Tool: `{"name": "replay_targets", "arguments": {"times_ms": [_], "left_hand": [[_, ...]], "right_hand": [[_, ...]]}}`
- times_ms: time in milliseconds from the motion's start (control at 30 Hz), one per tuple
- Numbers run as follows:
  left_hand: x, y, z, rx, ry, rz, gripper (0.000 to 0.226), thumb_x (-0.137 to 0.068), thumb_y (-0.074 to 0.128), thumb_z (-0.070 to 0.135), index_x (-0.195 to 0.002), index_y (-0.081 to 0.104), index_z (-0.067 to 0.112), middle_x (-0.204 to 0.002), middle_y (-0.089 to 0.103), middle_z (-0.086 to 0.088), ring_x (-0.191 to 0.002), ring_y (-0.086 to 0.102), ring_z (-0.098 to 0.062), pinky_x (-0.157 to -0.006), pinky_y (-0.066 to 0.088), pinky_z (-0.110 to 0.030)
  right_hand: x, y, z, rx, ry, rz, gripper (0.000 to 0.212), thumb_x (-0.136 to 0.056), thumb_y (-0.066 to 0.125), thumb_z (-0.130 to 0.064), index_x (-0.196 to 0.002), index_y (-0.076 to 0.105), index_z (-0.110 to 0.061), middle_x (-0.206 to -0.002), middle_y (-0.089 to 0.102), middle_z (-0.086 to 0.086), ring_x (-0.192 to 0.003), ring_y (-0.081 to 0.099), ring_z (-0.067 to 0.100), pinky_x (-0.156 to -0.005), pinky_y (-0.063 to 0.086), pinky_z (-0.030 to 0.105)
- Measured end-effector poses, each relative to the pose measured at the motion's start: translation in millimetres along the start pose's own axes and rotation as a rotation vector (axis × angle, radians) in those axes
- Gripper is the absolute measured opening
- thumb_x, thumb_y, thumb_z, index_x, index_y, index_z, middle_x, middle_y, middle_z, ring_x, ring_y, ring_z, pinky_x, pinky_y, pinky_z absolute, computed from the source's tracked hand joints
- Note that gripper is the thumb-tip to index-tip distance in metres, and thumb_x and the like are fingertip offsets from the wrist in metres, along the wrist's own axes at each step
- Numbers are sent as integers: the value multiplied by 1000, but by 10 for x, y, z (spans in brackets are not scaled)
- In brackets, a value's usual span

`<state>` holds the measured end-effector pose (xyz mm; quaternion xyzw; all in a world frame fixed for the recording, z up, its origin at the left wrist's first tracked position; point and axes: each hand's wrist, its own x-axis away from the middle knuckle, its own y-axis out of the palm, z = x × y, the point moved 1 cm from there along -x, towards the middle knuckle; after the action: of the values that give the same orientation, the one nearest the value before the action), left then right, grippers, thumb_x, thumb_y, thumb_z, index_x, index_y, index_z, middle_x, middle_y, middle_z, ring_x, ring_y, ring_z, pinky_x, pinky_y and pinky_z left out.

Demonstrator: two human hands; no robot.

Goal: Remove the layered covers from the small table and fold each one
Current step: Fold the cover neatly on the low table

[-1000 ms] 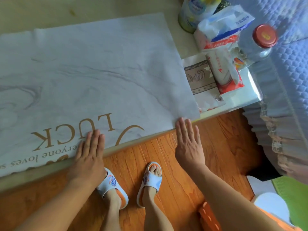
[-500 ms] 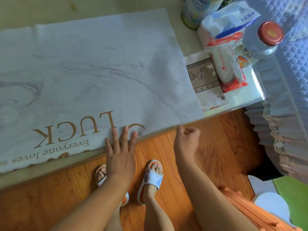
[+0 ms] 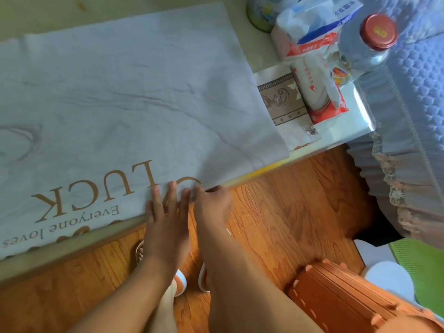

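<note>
Bright daylight — soft focus, wide-angle bending at edges, slight blur.

A red-capped bottle [image 3: 367,46], tissue packs [image 3: 314,27] and a tin [image 3: 260,13] crowd the far corner above an orange stool [image 3: 341,299].

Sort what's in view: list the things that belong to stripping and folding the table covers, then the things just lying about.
Part of the job:
- marbled cover, topmost
- patterned cover under it
- small table
- left hand, flat on the marbled cover's near edge
- right hand, pinching that edge

Lying about:
- red-capped bottle
- tissue pack
- red-and-white packet
- tin
- orange stool
</note>
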<state>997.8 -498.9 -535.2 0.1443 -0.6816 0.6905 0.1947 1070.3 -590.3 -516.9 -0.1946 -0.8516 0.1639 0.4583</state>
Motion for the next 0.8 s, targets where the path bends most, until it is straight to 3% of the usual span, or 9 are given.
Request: {"name": "replay_targets", "arguments": {"times_ms": [100, 200, 300, 367, 433, 500, 800], "left_hand": [[-45, 16, -76, 43, 55, 27, 92, -95, 57, 38, -161, 2, 4, -166, 1, -29, -149, -5, -58, -116, 20, -69], [-71, 115, -137, -25, 114, -35, 82, -102, 34, 38, -158, -15, 4, -166, -13, -26, -149, -14, -56, -117, 13, -69], [-71, 51, -112, 2, 24, -26, 81, -100, 36, 31, -158, -10, 0, -165, -6, -30, -148, -9, -59, -116, 21, -68], [-57, 18, -77, -41, 34, -54, 85, -100, 38, 29, -155, -20, -2, -163, -16, -32, -147, -13, -60, -117, 22, -68], [-43, 44, -76, -90, 57, -75, 86, -101, 35, 27, -151, -28, -4, -160, -25, -32, -145, -17, -61, -118, 19, -68], [-48, 25, -72, -100, 41, -67, 85, -101, 36, 24, -151, -27, -4, -160, -25, -33, -144, -19, -62, -119, 19, -68], [-61, -3, -104, -60, 44, -25, 85, -96, 46, 23, -159, -8, 3, -163, -13, -31, -146, -10, -61, -116, 25, -65]], "right_hand": [[96, 85, -20, -39, -94, 32, 5, -84, 64, -24, -89, 64, -21, -83, 70, -8, -83, 66, 18, -80, 54, 33], [73, 155, 49, -246, -40, -34, 9, -84, 64, -18, -88, 58, -24, -81, 69, -5, -80, 68, 18, -81, 57, 40], [-123, 56, 112, -419, 78, -105, 5, -80, 71, -21, -82, 68, -24, -80, 75, 3, -80, 74, 25, -80, 60, 51], [-312, -167, 41, -516, 151, -55, 12, -87, 72, -13, -76, 68, -13, -83, 75, 10, -81, 74, 29, -78, 62, 48], [-514, -441, -59, -611, 185, -13, 13, -90, 71, -6, -79, 64, -4, -92, 72, 18, -81, 71, 27, -70, 63, 36], [-645, -687, -155, -661, 187, -2, 12, -91, 70, -5, -83, 62, -3, -97, 71, 20, -84, 73, 27, -66, 62, 32], [-858, -1285, -509, -686, 195, 85, 22, -88, 74, -3, -106, 62, -2, -100, 73, 17, -82, 76, 27, -75, 63, 39]]}}
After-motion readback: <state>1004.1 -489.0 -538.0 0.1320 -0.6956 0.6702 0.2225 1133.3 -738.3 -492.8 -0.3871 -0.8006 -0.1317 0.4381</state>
